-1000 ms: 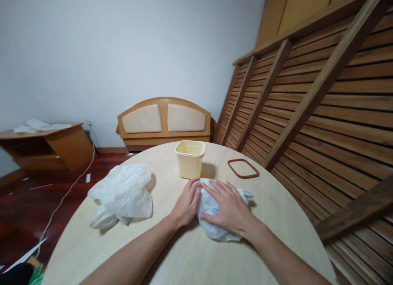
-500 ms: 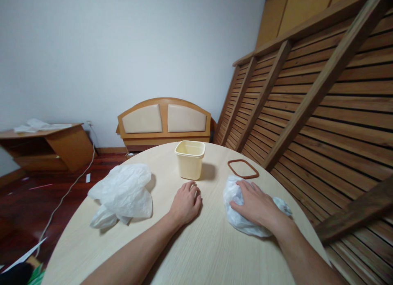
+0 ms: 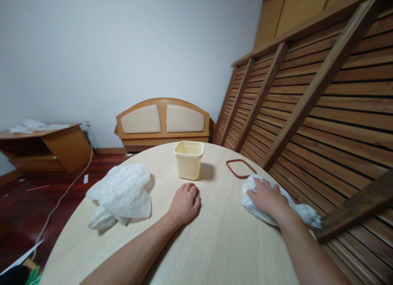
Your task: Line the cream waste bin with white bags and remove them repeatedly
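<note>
My left hand (image 3: 185,204) rests on the table in front of the cream plastic bin (image 3: 188,164), fingers loosely bent and a little apart, with nothing seen in them. The small bin stands upright, its top uncovered. At the right edge of the table, my right hand (image 3: 266,196) lies over a crumpled white plastic bag (image 3: 250,195) and grips it; the bag's twisted end sticks out past my wrist. A brown frame-like rim (image 3: 240,177) with rounded corners lies just beyond that bag. To the left sits another crumpled white plastic bag (image 3: 125,193).
The round pale wooden table (image 3: 215,244) carries all of these. A slatted wooden panel (image 3: 310,125) leans close along the right side. Behind stand a headboard (image 3: 162,119) and, at the far left, a low desk (image 3: 66,148) with papers. A cable (image 3: 61,201) runs over the floor.
My right hand has moved the right bag rightward to the table edge, away from the middle. My left hand, the bin and the left bag have stayed put.
</note>
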Demonstrator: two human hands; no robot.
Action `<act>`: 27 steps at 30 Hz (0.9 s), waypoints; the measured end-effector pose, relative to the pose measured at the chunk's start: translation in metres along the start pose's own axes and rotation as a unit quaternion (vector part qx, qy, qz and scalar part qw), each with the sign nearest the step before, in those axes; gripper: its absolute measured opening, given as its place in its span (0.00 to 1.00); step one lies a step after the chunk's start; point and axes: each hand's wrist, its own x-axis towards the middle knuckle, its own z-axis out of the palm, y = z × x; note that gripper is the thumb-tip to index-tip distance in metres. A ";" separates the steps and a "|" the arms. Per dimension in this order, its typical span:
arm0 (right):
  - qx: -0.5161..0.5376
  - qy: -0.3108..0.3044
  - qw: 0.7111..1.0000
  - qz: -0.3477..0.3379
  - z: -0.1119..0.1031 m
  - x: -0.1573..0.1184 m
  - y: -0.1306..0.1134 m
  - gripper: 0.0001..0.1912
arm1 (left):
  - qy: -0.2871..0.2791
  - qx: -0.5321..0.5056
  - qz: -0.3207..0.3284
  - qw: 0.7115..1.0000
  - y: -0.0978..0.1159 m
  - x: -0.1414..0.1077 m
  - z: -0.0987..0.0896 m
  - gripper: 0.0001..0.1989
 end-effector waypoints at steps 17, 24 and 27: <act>0.053 0.060 0.997 0.013 0.000 0.041 -0.049 0.28 | 0.008 0.002 0.002 1.000 0.000 0.001 -0.005 0.10; 0.035 0.080 0.996 0.005 -0.001 0.034 -0.047 0.26 | -0.001 -0.005 0.006 1.000 -0.003 0.002 -0.007 0.11; 0.018 0.082 0.996 0.007 -0.002 0.030 -0.044 0.27 | -0.007 -0.009 0.007 1.000 -0.003 0.002 -0.008 0.11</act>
